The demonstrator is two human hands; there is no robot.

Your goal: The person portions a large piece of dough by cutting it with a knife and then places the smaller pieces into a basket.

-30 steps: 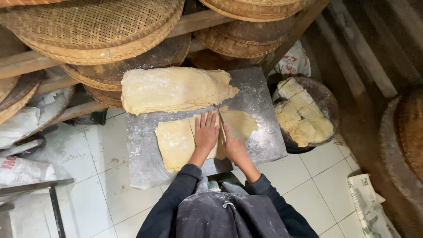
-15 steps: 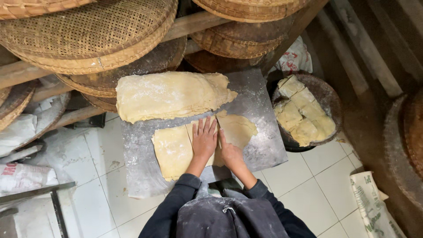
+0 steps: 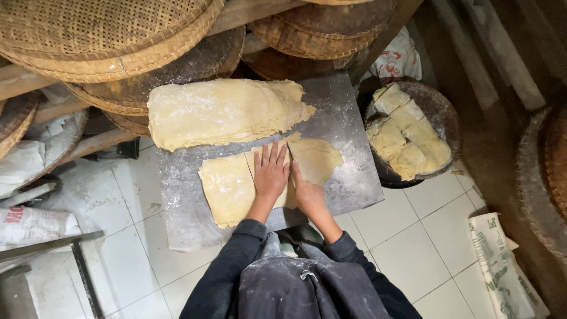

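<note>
White tiled floor [image 3: 425,236], floured desk [image 3: 348,118] at frame centre. Left hand [image 3: 270,174] flat, fingers spread, on dough sheet [image 3: 227,186]; right hand [image 3: 308,195] closed beside it, contents hidden. Cut squares [image 3: 407,133] in right basket [image 3: 440,106]; large slab [image 3: 221,112] uncut.

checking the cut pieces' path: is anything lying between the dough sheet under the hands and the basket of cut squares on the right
Nothing visible does. Both hands, left and right, rest on the dough sheet; between it and the basket lies only bare floured board.

A pale yellow, floured dough sheet [image 3: 236,183] lies flat on the grey board [image 3: 348,112], cut into sections, its right part rounded.
</note>
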